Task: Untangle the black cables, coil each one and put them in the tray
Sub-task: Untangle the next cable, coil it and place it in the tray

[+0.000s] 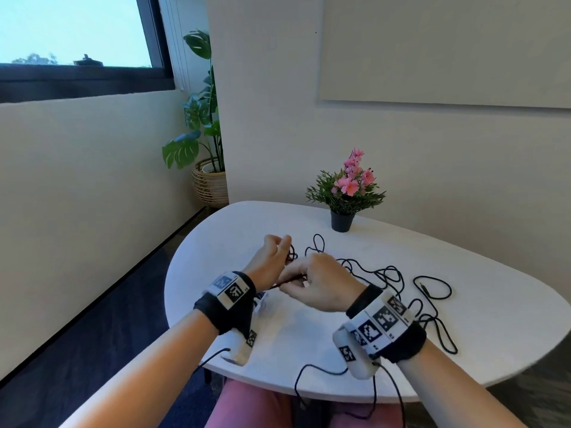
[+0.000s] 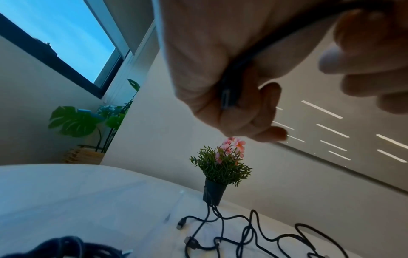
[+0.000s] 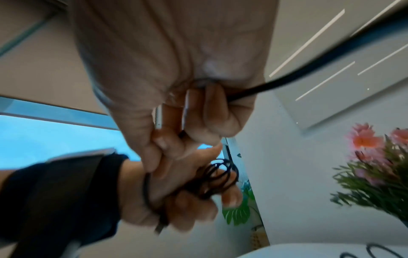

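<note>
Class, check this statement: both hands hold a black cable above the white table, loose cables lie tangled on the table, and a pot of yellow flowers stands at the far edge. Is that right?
One detail is wrong: the flowers are pink, not yellow, as the head view shows. The rest stands: the left hand and right hand hold a black cable above the white table, and loose cables lie tangled on it.
</note>
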### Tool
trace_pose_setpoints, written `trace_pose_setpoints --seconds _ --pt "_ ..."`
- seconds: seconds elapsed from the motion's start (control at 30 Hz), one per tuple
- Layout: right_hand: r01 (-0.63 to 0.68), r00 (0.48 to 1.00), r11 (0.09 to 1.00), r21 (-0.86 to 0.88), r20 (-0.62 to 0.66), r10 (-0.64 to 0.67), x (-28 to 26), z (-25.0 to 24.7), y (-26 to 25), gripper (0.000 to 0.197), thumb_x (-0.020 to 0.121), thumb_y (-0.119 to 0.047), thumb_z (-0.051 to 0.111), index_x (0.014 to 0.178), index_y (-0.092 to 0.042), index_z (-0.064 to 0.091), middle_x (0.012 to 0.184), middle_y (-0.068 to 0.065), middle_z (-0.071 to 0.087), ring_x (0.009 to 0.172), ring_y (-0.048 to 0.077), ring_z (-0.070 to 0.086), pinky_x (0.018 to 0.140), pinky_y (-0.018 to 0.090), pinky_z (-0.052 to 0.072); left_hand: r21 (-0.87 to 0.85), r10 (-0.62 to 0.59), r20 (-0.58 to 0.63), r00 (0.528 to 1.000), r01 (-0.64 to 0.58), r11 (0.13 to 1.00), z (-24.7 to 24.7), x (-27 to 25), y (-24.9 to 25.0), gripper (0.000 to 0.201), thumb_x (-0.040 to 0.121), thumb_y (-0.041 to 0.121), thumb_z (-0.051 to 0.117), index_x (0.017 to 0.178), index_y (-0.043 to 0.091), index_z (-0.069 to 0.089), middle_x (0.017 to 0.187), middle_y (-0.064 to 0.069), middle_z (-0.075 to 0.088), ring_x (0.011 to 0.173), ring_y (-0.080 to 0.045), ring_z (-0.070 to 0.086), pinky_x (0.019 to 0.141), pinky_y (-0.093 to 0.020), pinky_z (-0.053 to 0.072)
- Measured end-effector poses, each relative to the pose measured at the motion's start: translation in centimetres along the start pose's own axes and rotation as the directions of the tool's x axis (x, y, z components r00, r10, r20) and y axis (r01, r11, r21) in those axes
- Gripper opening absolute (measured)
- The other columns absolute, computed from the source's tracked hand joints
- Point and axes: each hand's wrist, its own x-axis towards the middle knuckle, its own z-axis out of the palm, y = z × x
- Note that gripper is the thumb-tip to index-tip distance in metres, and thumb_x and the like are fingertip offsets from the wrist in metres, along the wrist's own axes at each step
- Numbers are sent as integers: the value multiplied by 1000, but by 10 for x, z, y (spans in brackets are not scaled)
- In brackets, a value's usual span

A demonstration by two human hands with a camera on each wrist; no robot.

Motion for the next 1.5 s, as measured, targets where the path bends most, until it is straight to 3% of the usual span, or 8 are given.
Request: trace_pose_setpoints --seconds 0.17,0.27,0.57,0.77,0.87,1.0,1.23,1.5 --pt "-82 960 971 227 -245 138 15 -32 18 12 74 -26 78 76 -15 73 68 -1 69 62 9 61 64 22 50 -204 -13 364 931 93 974 -9 -11 2 85 89 68 0 86 11 62 70 -9 65 42 -10 36 42 -21 23" --pt "-128 919 904 408 -294 263 19 -37 34 16 72 -22 80 73 -10 72 71 6 69 66 14 62 68 31 53 -217 86 448 890 15 976 -13 -18 7 61 80 67 49 82 8 63 63 -3 59 43 -11 37 44 -23 24" --pt "-159 831 738 656 -315 459 7 -25 48 20 91 -15 59 86 2 67 35 -16 46 35 -2 43 41 7 32 -846 -49 43 998 62 530 -16 -12 11 35 99 36 38 82 9 53 89 -7 66 83 -17 64 71 -33 56" --pt "-276 914 817 506 -124 386 -4 5 51 22 94 -20 54 95 -6 72 60 -23 64 65 -11 60 66 5 43 -953 -130 27 991 65 297 -23 -1 8 47 101 46 16 97 8 45 133 -19 54 125 -28 51 102 -45 40" --pt "-305 940 855 419 -9 340 -4 23 52 22 95 -25 53 102 -17 72 95 1 73 92 15 66 88 36 52 -946 -181 -1 983 58 318 -21 1 9 46 101 45 15 97 11 45 117 -14 64 118 -26 57 103 -50 39" --pt "-330 944 833 444 166 285 -7 30 39 24 97 -23 51 111 -16 69 50 -20 55 55 -3 50 63 14 43 -975 -304 -66 950 4 222 -23 2 9 38 101 42 28 83 12 43 58 1 52 53 -11 57 65 -32 54" --pt "-101 993 992 76 74 96 -5 10 8 19 90 -36 57 93 -29 75 53 -12 54 51 4 48 52 15 31 -275 -20 -320 947 -72 959 -14 6 -10 50 98 52 21 97 16 56 78 1 51 53 -12 42 48 -25 32" --pt "-9 979 965 263 -196 63 11 -20 16 9 71 -21 80 78 -17 75 67 -5 68 61 8 61 64 27 51 -230 7 320 947 70 971 -1 -19 -5 91 88 68 -1 82 14 71 68 -2 67 43 -9 33 41 -20 22"
